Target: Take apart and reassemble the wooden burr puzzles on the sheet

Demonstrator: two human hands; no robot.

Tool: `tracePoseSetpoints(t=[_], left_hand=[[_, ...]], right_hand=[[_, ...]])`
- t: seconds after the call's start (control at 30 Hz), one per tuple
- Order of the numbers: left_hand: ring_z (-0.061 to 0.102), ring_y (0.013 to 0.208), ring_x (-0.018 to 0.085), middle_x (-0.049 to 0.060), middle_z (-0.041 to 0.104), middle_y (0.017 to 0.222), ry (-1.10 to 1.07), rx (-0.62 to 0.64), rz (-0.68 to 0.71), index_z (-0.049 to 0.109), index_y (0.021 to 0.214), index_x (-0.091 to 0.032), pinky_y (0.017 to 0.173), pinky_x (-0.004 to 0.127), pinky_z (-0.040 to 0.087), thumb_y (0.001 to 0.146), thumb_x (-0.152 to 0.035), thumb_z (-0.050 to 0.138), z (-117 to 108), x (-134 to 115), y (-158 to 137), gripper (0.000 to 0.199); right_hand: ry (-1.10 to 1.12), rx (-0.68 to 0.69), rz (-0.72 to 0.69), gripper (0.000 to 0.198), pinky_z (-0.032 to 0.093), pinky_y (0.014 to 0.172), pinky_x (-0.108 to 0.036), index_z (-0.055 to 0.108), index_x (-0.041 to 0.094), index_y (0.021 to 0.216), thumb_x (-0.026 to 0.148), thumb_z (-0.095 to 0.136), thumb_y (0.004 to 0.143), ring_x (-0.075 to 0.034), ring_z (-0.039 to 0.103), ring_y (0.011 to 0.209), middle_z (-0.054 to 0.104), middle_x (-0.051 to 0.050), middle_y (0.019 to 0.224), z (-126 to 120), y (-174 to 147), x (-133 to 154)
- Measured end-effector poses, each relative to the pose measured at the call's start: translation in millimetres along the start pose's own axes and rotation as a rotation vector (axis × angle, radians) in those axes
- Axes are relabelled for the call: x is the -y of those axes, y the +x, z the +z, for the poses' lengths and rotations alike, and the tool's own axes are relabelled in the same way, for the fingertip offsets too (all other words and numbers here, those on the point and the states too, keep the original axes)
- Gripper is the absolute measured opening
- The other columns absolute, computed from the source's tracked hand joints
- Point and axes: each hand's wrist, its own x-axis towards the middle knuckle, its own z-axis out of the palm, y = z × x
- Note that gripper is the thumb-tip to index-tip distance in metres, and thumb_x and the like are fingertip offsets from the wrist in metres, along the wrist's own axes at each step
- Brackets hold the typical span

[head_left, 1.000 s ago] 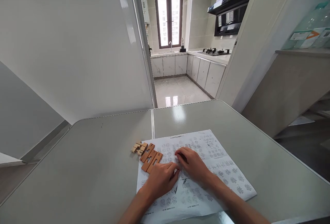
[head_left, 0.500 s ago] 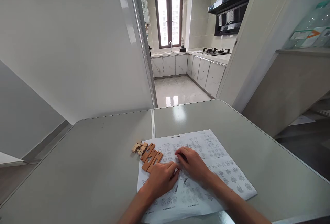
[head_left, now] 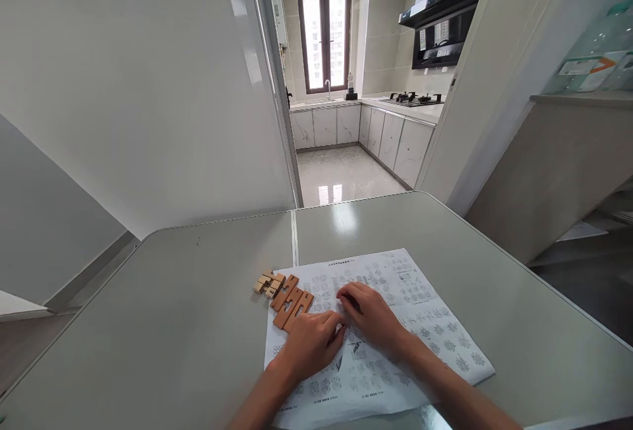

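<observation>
Both my hands rest low over a white printed sheet [head_left: 459, 334] on the table. My left hand [head_left: 311, 344] lies palm down, its fingers loosely bent toward the right and a gap beside the thumb; nothing shows in it. Close by, my right hand [head_left: 370, 311] has its fingers loosely curled over the sheet, with a dark gap under the forefinger and no object visible. The fingertips of the two hands nearly meet. Brown wooden puzzle pieces [head_left: 284, 311] with numbers and cut-out slots lie beyond my left hand. Against them sits a cluster of pale notched wooden pieces [head_left: 267, 283].
The grey-green table [head_left: 188, 324] has a pale seam across it. Behind it, a doorway opens on a kitchen with a stove [head_left: 414, 98], a range hood [head_left: 445, 1] and a window [head_left: 324, 31]. Large plastic bottles [head_left: 593, 54] stand on a ledge at right.
</observation>
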Motion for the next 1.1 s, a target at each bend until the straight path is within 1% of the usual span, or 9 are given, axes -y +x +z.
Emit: tracePoseSetpoints(t=[0.17, 0.6, 0.83, 1.0, 1.1], left_hand=[[0.06, 0.057, 0.013, -0.002, 0.07, 0.074, 0.023, 0.003, 0.006, 0.061, 0.095, -0.023, 0.055, 0.026, 0.037, 0.098, -0.019, 0.051, 1.6, 1.1, -1.2, 0.012], [0.062, 0.057, 0.014, -0.002, 0.07, 0.075, 0.015, -0.011, 0.013, 0.063, 0.098, -0.024, 0.054, 0.025, 0.037, 0.097, -0.019, 0.053, 1.2, 0.7, -0.9, 0.011], [0.061, 0.056, 0.014, -0.002, 0.068, 0.072, 0.009, -0.022, 0.013, 0.062, 0.095, -0.024, 0.054, 0.025, 0.038, 0.096, -0.019, 0.052, 1.6, 1.6, -1.7, 0.011], [0.063, 0.058, 0.014, -0.002, 0.07, 0.074, 0.0, -0.009, 0.019, 0.062, 0.099, -0.024, 0.054, 0.025, 0.039, 0.097, -0.02, 0.052, 0.8, 1.2, -1.4, 0.012], [0.063, 0.058, 0.014, -0.002, 0.07, 0.075, 0.004, -0.016, 0.02, 0.062, 0.098, -0.024, 0.054, 0.025, 0.038, 0.097, -0.019, 0.052, 1.1, 1.1, -1.2, 0.011]], right_hand=[[0.013, 0.001, 0.007, 0.022, 0.052, 0.078, -0.036, 0.066, 0.024, 0.093, 0.02, 0.047, 0.102, -0.022, 0.065, 0.085, 0.072, -0.004, 0.095, -0.2, -0.4, 1.1], [0.003, -0.009, -0.013, 0.021, 0.052, 0.078, -0.036, 0.065, 0.024, 0.092, 0.019, 0.047, 0.102, -0.022, 0.065, 0.087, 0.072, -0.004, 0.094, 1.2, -0.3, 0.2], [0.013, -0.008, -0.016, 0.021, 0.051, 0.079, -0.036, 0.064, 0.024, 0.092, 0.019, 0.046, 0.102, -0.022, 0.066, 0.087, 0.072, -0.004, 0.095, 2.7, -0.1, -1.3], [0.011, -0.01, -0.016, 0.021, 0.051, 0.079, -0.036, 0.065, 0.023, 0.092, 0.02, 0.046, 0.102, -0.022, 0.065, 0.088, 0.072, -0.004, 0.095, 3.2, -0.3, -1.4], [0.012, -0.009, -0.011, 0.021, 0.052, 0.079, -0.037, 0.065, 0.024, 0.092, 0.02, 0.046, 0.101, -0.022, 0.066, 0.087, 0.073, -0.005, 0.095, 2.7, -0.2, -0.3]])
